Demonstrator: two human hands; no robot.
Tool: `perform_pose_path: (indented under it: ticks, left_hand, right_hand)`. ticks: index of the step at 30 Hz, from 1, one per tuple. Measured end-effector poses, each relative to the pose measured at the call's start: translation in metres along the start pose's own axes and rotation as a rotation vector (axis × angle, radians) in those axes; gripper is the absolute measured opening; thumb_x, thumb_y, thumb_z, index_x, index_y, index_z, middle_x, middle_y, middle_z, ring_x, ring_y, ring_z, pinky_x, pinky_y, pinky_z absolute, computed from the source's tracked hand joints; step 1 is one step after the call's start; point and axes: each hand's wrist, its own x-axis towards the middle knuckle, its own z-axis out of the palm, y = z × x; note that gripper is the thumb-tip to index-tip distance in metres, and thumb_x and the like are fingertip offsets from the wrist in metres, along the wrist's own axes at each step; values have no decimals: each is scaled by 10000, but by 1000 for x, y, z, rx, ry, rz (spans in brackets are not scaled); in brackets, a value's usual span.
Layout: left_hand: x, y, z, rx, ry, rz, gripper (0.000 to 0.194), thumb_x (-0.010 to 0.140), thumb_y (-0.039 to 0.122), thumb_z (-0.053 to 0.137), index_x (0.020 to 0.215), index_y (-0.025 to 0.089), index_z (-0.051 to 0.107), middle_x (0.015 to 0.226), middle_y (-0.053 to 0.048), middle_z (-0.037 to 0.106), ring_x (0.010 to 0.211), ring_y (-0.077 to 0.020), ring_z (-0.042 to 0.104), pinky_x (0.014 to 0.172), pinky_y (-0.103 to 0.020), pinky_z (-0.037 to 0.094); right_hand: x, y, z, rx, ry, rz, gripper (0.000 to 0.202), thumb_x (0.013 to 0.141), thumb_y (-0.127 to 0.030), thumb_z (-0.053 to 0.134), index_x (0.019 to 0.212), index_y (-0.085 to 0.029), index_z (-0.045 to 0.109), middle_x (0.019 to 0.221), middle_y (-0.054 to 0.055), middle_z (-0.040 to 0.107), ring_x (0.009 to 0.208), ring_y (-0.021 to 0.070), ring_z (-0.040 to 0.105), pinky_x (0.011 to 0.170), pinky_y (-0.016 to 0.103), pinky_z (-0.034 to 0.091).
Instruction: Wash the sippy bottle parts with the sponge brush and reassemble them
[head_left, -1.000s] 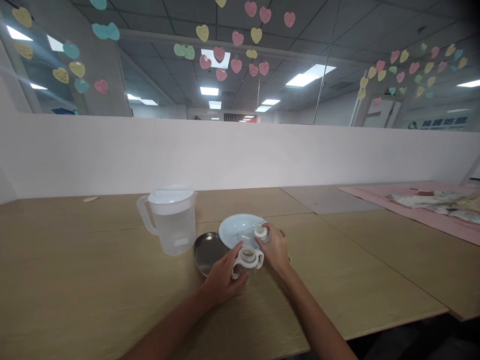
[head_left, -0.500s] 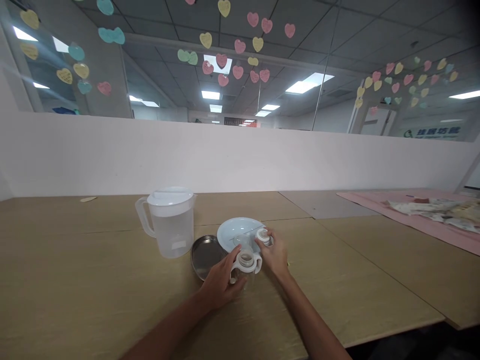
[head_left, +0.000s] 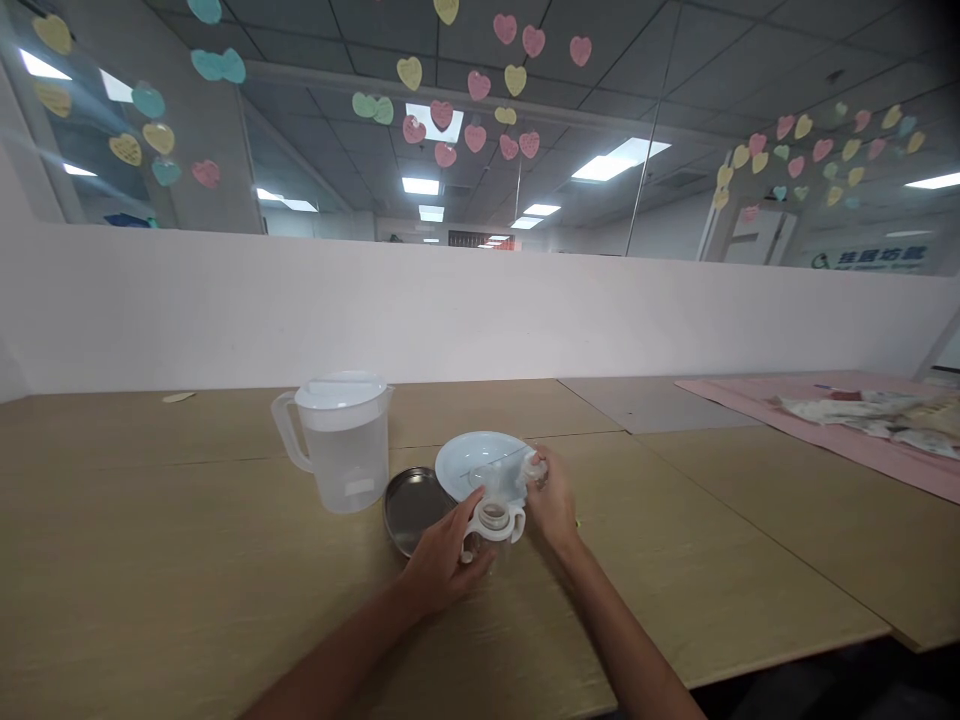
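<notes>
A clear baby bottle with a white two-handled collar (head_left: pixel 495 520) stands on the wooden table, its mouth uncovered. My left hand (head_left: pixel 444 562) wraps around its body and holds it upright. My right hand (head_left: pixel 551 500) holds a small white cap with a nipple (head_left: pixel 532 468) just above and to the right of the bottle mouth, tilted toward it. Behind the bottle lies a white plate (head_left: pixel 472 457), and to its left a round steel dish (head_left: pixel 411 505).
A clear plastic jug with a white lid (head_left: pixel 341 440) stands left of the dish, holding water. A pink cloth with crumpled wrappers (head_left: pixel 862 420) lies at the far right. A white partition wall (head_left: pixel 480 310) runs behind the table. The table's front edge is close on the right.
My right hand has tilted the cap and brought it slightly nearer the bottle mouth. The left hand keeps its hold on the bottle. The view shifted a little.
</notes>
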Motion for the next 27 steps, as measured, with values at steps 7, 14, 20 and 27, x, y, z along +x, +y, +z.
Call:
perform_pose_path:
  ticks: [7, 14, 20, 27]
  left_hand:
    - [0, 0, 0, 18, 8, 7, 613, 841, 327, 474, 1378, 187, 212, 1270, -116, 518, 1144, -215, 512, 956, -351, 439]
    - [0, 4, -2, 125, 53, -19, 620, 808, 381, 506, 1358, 189, 293, 1138, -112, 594, 1006, -229, 568, 881, -371, 458]
    - [4, -15, -16, 284, 207, 54, 806, 702, 612, 556, 1350, 199, 311, 1354, -159, 403, 1234, -337, 379, 1026, -494, 284]
    - [6, -53, -58, 372, 913, -502, 884, 749, 533, 562, 1403, 166, 94, 1469, -190, 105, 1360, -339, 116, 1085, -532, 130]
  right_hand:
    - [-1, -5, 3, 143, -69, -89, 260, 759, -283, 491, 971, -211, 622, 1228, 81, 474, 1160, 206, 455, 963, 347, 381]
    - [0, 10, 8, 77, -28, 97, 466, 652, -418, 650, 1045, -184, 564, 991, 71, 619, 912, 223, 569, 852, 382, 437]
    - [1, 15, 8, -91, -146, -18, 315, 735, -442, 570, 874, -172, 654, 879, 84, 662, 835, 228, 587, 820, 376, 433]
    - [-3, 26, 12, -194, -219, -133, 298, 780, -355, 493, 942, -168, 660, 1000, 109, 584, 924, 218, 567, 866, 357, 423]
